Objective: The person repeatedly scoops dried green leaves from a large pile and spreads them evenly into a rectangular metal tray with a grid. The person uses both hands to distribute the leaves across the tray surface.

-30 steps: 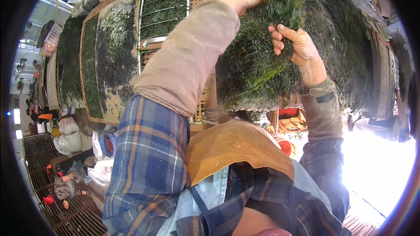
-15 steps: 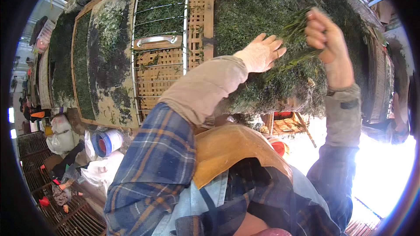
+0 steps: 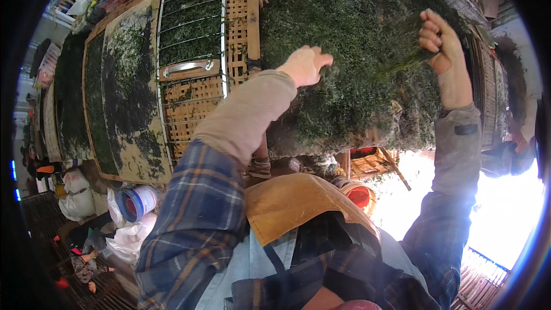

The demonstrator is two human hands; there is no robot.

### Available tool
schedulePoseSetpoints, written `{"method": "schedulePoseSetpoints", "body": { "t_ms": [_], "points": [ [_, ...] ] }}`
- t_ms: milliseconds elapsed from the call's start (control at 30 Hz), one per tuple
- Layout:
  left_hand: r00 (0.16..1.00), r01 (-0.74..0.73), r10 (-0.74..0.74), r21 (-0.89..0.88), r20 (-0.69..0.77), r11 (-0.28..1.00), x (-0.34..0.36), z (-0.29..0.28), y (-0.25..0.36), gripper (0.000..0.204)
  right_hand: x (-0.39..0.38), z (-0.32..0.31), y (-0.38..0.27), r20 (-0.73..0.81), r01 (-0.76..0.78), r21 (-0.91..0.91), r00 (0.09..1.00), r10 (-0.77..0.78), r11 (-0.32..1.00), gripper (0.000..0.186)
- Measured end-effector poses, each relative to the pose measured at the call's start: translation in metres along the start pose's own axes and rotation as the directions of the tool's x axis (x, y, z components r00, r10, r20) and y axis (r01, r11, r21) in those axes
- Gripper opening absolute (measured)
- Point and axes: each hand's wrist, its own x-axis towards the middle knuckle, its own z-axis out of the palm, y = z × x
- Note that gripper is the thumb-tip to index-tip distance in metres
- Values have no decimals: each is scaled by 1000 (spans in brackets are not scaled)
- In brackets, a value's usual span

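Note:
A thick spread of dark green, stringy plant strands (image 3: 344,40) covers the work surface in front of me; I cannot tell what plant it is. My right hand (image 3: 441,37), raised over its right side, is closed on a loose bunch of green strands (image 3: 404,66) that trails out to the left, blurred. Over the left part of the spread hovers my left hand (image 3: 307,66), palm down with its fingers curled. Its fingertips are smeared, and whatever they may hold cannot be made out.
To the left stands a wooden lattice (image 3: 237,11) under a metal rod frame with a handle (image 3: 189,69), then a stained board (image 3: 129,86). Below are a blue-and-white bucket (image 3: 136,202), white bags (image 3: 76,195) and an orange bucket (image 3: 360,196). Another person's hand (image 3: 90,257) shows lower left.
My left hand has moved left and its spread fingers have curled in. My right hand has shifted slightly right, still holding strands. The whole view has shifted a little.

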Motion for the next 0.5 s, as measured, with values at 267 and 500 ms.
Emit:
{"method": "schedulePoseSetpoints", "body": {
  "t_ms": [267,500],
  "points": [
    [894,-245,61,-371,-444,896,5,-183,43,43,8,-28,80,50,-9,135,999,2,991,31],
    [824,-462,-12,-685,-566,563,40,-292,81,45,22,42,72,41,151,281,985,-169,948,48]
  ]
}}
